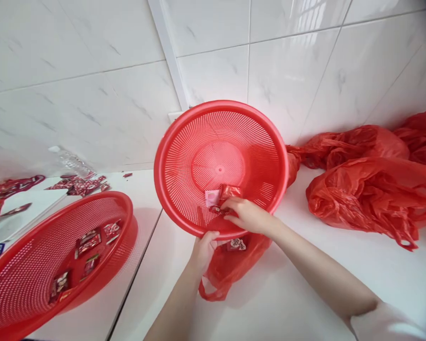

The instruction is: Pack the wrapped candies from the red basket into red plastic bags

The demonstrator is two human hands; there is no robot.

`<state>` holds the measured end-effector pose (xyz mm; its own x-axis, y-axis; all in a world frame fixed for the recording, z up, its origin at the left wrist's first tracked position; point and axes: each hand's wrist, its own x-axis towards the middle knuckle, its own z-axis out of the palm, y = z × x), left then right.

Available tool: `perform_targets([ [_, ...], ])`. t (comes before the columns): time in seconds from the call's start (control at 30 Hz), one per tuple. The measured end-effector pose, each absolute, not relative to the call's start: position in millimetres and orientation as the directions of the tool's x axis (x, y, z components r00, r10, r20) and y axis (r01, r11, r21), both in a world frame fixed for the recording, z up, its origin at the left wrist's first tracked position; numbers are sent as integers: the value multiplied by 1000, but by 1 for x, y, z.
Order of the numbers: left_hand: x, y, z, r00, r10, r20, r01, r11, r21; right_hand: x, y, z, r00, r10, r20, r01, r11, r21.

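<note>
- Left grip (203,251) clasps the near rim of the tilted basket (179,180).
- Right grip (246,214) is inside it, at the packets (230,191); cannot tell whether it grasps one.
- Bag (234,265): just right of the left grip, on the bench (287,284).

White table (270,293): red bag (234,265) centre, more bags (372,199) right, red basket (127,241), packets (81,185) left.

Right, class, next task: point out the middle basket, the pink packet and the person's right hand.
Middle basket (218,158): head view, bare part of its bottom.
Pink packet (212,198): head view, middle of its face.
Right hand (249,214): head view, back of the hand.
</note>
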<state>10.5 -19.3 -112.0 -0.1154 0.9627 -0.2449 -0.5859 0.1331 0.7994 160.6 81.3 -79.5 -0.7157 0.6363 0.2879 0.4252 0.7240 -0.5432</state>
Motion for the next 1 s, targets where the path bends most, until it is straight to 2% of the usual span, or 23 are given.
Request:
perform_targets([
  [0.13,16,-21,-114,-99,959,-267,-562,167,810,150,76,-91,-686,662,303,515,736,-440],
  [0.23,14,-19,-115,-114,963,-243,-560,140,817,147,76,-94,-716,632,296,482,755,-445],
  [0.4,11,-16,-117,-109,965,-240,-585,133,800,154,80,-81,-728,625,283,398,721,-567],
  [0.5,2,-14,-116,-104,959,-264,-618,146,773,172,82,-60,-696,643,320,244,631,-737],
  [0.57,-8,-11,-115,-109,953,-283,-651,146,744,187,86,-47,-571,726,384,82,516,-852],
  [0.63,-20,-7,-113,-163,945,-284,-675,103,730,200,92,-38,-304,845,440,-57,445,-894],
  [0.7,-29,-3,-112,-222,930,-292,-691,61,720,207,98,-35,-112,900,422,-71,417,-906],
  [0.73,-33,-2,-111,-244,923,-296,-697,46,716,209,99,-35,-140,910,390,-25,390,-920],
  [0.8,-36,-2,-110,-255,917,-307,-706,40,707,209,99,-35,-376,884,278,99,336,-937],
  [0.87,-36,-2,-110,-258,919,-300,-699,37,714,206,93,-36,-634,759,152,186,340,-922],
  [0.93,-34,-3,-110,-246,926,-285,-685,42,728,201,86,-37,-782,616,88,236,424,-874],
  [1.0,-31,-4,-109,-241,931,-274,-663,48,747,195,80,-41,-838,542,57,307,556,-773],
])
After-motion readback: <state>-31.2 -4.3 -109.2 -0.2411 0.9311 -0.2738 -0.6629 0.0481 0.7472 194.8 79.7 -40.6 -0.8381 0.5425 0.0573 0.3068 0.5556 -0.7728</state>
